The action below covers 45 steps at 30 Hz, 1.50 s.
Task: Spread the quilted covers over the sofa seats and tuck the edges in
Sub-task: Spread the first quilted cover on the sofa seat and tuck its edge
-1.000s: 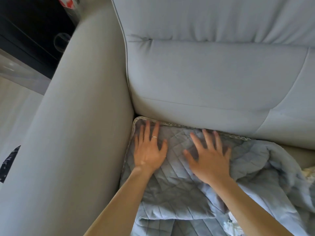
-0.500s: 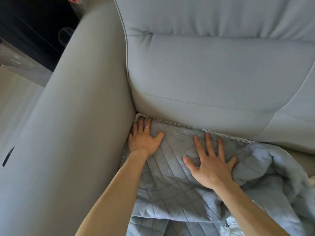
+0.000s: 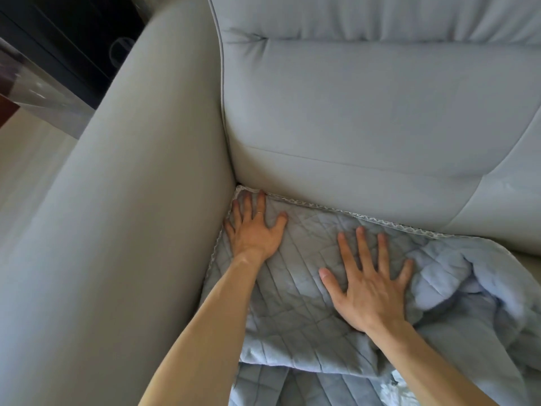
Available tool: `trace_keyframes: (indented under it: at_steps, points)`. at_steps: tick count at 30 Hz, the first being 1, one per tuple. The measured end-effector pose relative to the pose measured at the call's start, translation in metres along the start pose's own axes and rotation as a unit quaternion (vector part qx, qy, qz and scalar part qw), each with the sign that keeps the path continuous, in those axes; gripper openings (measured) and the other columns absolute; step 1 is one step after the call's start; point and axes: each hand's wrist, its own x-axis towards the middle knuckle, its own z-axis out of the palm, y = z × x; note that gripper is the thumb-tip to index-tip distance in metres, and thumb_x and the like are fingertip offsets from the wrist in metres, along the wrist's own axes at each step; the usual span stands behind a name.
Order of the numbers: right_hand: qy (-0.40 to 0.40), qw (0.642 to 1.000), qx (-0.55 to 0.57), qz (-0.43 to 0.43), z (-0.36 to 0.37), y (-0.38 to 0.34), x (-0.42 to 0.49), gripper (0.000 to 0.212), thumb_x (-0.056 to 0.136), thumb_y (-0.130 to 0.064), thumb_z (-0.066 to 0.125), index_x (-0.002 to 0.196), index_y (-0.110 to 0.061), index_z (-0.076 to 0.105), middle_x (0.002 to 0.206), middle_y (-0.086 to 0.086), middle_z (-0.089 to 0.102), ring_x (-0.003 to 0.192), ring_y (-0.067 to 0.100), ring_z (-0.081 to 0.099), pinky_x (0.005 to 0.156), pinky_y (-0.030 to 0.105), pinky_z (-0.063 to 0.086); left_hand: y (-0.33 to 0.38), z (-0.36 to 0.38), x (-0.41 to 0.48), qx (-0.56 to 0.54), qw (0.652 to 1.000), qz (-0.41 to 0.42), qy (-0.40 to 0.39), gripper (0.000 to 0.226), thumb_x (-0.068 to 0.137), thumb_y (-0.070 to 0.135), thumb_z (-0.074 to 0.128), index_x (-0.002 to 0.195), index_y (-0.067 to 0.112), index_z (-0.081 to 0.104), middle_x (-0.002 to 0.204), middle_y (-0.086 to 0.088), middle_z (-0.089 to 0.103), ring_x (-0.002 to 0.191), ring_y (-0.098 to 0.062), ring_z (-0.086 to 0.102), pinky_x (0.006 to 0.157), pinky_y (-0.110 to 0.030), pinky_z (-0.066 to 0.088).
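A pale blue quilted cover (image 3: 298, 291) with a lace trim lies on the sofa seat, its back-left corner pushed into the angle between armrest and backrest. My left hand (image 3: 254, 227) presses flat on that corner, fingertips at the crease. My right hand (image 3: 369, 282) lies flat with spread fingers on the cover further right. The cover is bunched and folded at the right (image 3: 468, 282), and a folded layer hangs at the front.
The wide grey armrest (image 3: 123, 218) fills the left side. The grey backrest cushion (image 3: 366, 112) rises behind the seat. A dark cabinet (image 3: 73, 39) and pale floor (image 3: 32, 159) lie beyond the armrest.
My left hand has slid the cover's corner back and left into the seat angle. My right hand has stayed flat, smoothing the cover; the trim now lies along the backrest crease.
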Motion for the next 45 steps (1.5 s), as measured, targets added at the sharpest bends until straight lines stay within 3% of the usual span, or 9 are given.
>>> trace_keyframes:
  at_steps: [5,9,18,23,27,33,35,40,45]
  points:
    - [-0.084,0.996,0.014,-0.017,-0.034,0.014,0.003,0.079,0.085,-0.08,0.014,0.153,-0.043,0.0,0.164,-0.011,-0.012,0.151,0.021,-0.01,0.117,0.061,0.006,0.012,-0.03,-0.005,0.021,0.999,-0.008,-0.045,0.077,0.092,0.065,0.032,0.156,0.031,0.006,0.165,0.0,-0.001,0.151,-0.027,0.002,0.12,-0.051,0.013]
    - [0.046,0.997,-0.016,0.056,-0.065,0.042,-0.009,0.075,0.087,-0.07,0.016,0.15,-0.032,0.029,0.163,-0.005,0.018,0.151,0.025,0.003,0.115,0.058,0.0,0.044,-0.019,-0.059,0.041,0.991,0.107,-0.068,0.072,0.094,0.065,0.03,0.156,0.037,0.006,0.165,0.004,-0.006,0.151,-0.026,-0.005,0.118,-0.057,0.01]
    - [-0.023,0.996,-0.006,0.087,-0.018,0.108,-0.017,0.076,0.086,-0.079,0.001,0.151,-0.044,-0.018,0.161,-0.01,-0.025,0.148,0.02,-0.023,0.118,0.052,-0.013,0.078,0.024,-0.081,0.084,0.987,0.11,-0.081,0.082,0.077,0.091,0.012,0.148,0.056,-0.011,0.161,0.01,-0.025,0.145,-0.031,-0.03,0.103,-0.079,-0.008]
    - [-0.037,0.996,0.031,0.081,-0.024,0.115,0.002,0.068,0.093,-0.069,0.006,0.154,-0.041,-0.008,0.163,-0.011,-0.015,0.149,0.016,-0.019,0.121,0.05,-0.007,0.083,0.017,-0.08,0.102,0.986,0.096,-0.096,0.082,0.078,0.09,0.012,0.148,0.054,-0.012,0.162,0.008,-0.024,0.147,-0.031,-0.025,0.104,-0.079,-0.001]
    - [0.078,0.99,-0.044,0.105,-0.038,0.107,-0.042,0.073,0.091,-0.059,0.031,0.152,-0.018,0.034,0.162,0.006,0.022,0.151,0.021,0.01,0.118,0.058,0.004,0.097,0.017,-0.107,0.14,0.977,0.15,-0.058,0.067,0.095,0.067,0.021,0.153,0.045,-0.005,0.164,0.002,-0.016,0.149,-0.03,-0.017,0.11,-0.072,0.004]
    - [0.154,0.928,0.248,0.231,-0.058,0.153,-0.072,0.051,0.101,-0.045,0.038,0.146,-0.02,0.038,0.151,0.01,0.04,0.134,0.034,0.04,0.104,0.047,0.035,0.159,0.035,-0.14,0.099,0.93,0.346,-0.078,0.069,0.098,0.055,0.035,0.154,0.044,-0.002,0.165,0.008,-0.011,0.152,-0.018,-0.007,0.121,-0.054,0.003]
    - [0.097,0.9,0.321,0.28,-0.067,0.185,-0.059,0.038,0.103,-0.036,0.033,0.125,-0.013,0.053,0.135,0.016,0.055,0.123,0.035,0.05,0.094,0.041,0.037,0.177,0.043,-0.146,0.101,0.922,0.358,-0.113,0.067,0.097,0.052,0.035,0.152,0.049,-0.003,0.164,0.012,-0.007,0.151,-0.018,-0.006,0.119,-0.058,0.007]
    - [-0.167,0.958,0.156,0.176,-0.089,0.231,-0.052,0.04,0.089,-0.059,0.044,0.093,-0.024,0.061,0.099,0.002,0.068,0.099,0.028,0.063,0.077,0.038,0.048,0.201,0.051,-0.152,0.144,0.934,0.294,-0.141,0.066,0.091,0.053,0.036,0.148,0.058,0.0,0.161,0.018,0.005,0.15,-0.017,-0.001,0.106,-0.069,0.022]
    - [0.1,0.964,0.056,0.239,-0.09,0.255,-0.066,0.026,0.101,-0.044,0.035,0.103,-0.026,0.054,0.117,0.004,0.052,0.095,0.034,0.062,0.063,0.036,0.044,0.194,0.048,-0.157,0.159,0.934,0.285,-0.143,0.065,0.091,0.05,0.036,0.146,0.059,0.002,0.162,0.016,0.005,0.15,-0.02,-0.003,0.106,-0.068,0.026]
